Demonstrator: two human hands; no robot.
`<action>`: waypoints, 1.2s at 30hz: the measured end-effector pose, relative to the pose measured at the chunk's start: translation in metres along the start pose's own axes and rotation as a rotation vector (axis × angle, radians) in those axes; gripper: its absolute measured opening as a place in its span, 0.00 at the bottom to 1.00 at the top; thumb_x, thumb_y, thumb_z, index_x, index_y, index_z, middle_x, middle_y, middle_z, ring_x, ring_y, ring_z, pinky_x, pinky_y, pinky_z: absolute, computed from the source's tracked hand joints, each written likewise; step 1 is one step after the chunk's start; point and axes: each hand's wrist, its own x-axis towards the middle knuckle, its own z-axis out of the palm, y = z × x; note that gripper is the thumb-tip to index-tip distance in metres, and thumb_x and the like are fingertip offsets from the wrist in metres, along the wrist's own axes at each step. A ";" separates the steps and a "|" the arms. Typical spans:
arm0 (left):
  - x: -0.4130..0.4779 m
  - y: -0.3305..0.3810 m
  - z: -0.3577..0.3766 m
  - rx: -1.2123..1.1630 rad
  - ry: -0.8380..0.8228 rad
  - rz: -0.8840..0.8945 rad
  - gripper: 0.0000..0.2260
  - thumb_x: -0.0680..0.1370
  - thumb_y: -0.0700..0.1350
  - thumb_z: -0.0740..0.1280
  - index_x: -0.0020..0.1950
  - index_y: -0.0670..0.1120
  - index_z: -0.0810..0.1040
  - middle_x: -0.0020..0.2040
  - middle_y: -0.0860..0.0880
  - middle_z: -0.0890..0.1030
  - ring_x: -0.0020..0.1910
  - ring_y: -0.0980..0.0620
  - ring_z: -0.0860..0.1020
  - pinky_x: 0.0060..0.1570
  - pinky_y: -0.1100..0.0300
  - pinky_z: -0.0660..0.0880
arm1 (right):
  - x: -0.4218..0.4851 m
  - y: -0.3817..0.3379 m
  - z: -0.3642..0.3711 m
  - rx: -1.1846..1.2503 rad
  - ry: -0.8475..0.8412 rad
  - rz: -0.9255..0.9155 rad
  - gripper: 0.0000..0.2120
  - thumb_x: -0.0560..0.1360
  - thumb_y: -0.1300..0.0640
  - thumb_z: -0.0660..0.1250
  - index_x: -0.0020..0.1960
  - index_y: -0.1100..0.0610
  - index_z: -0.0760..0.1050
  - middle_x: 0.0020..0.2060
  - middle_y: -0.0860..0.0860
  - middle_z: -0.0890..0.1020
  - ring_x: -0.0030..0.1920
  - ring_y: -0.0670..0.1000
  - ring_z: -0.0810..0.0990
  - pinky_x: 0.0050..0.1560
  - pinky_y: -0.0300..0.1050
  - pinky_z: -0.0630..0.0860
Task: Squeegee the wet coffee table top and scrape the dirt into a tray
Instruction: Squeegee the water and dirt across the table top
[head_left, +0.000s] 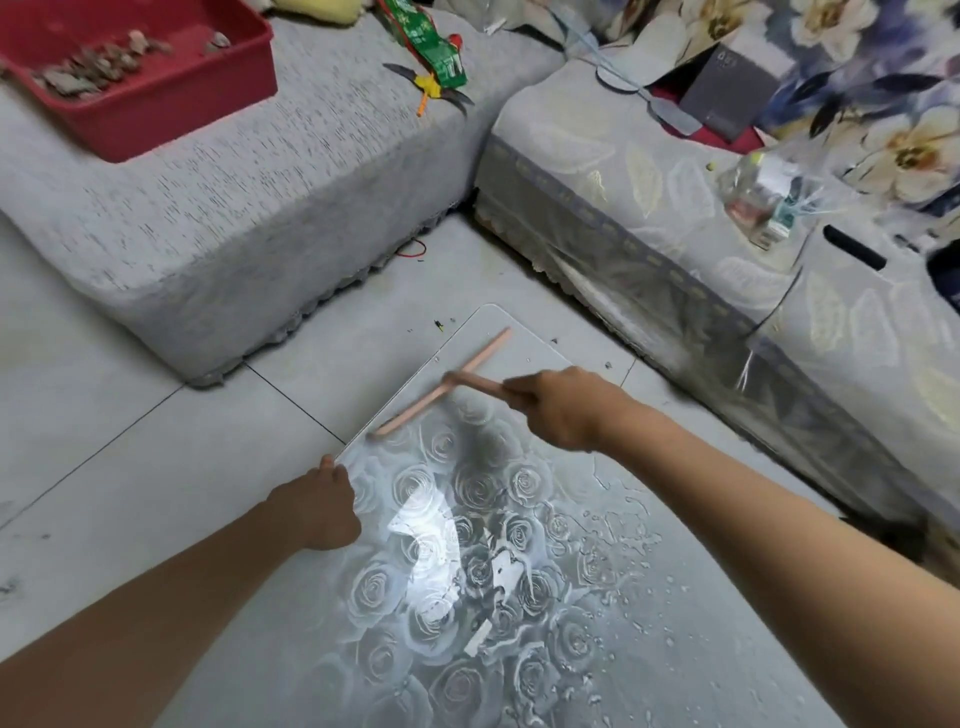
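The glass coffee table top (649, 649) has a rose pattern and water drops on its right half. A pink squeegee (441, 387) lies with its blade across the far left part of the glass, near the corner. My right hand (561, 405) grips the squeegee's handle. My left hand (322, 506) holds the left edge of the glass, fingers curled over it. A red tray (171, 109) with dirt and small stones in it sits on the grey sofa at the top left, far from both hands.
A grey covered sofa (249, 208) stands to the left and a leaf-patterned sofa (675, 218) to the right. On them lie a green wrapper (431, 41), a grey box (727, 88) and a plastic bag (769, 192). Tiled floor (104, 441) surrounds the table.
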 end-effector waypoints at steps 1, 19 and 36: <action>0.001 -0.001 0.001 0.007 -0.002 0.003 0.31 0.80 0.47 0.55 0.78 0.39 0.43 0.78 0.42 0.41 0.76 0.45 0.54 0.71 0.53 0.58 | 0.014 -0.006 0.000 0.022 -0.015 -0.008 0.17 0.78 0.55 0.54 0.63 0.43 0.73 0.46 0.52 0.79 0.38 0.54 0.76 0.42 0.45 0.72; 0.006 0.006 0.002 0.018 0.009 -0.030 0.32 0.79 0.48 0.55 0.77 0.38 0.44 0.78 0.38 0.43 0.76 0.43 0.55 0.72 0.51 0.60 | 0.015 0.024 -0.008 0.048 0.041 0.043 0.14 0.80 0.53 0.54 0.61 0.42 0.72 0.43 0.52 0.81 0.34 0.52 0.77 0.41 0.44 0.76; 0.008 0.003 0.003 0.002 -0.033 -0.035 0.33 0.79 0.50 0.54 0.78 0.42 0.41 0.78 0.42 0.38 0.78 0.45 0.48 0.73 0.51 0.56 | -0.050 0.051 0.018 0.090 -0.208 0.213 0.14 0.80 0.54 0.52 0.61 0.46 0.72 0.36 0.48 0.76 0.25 0.48 0.75 0.22 0.38 0.72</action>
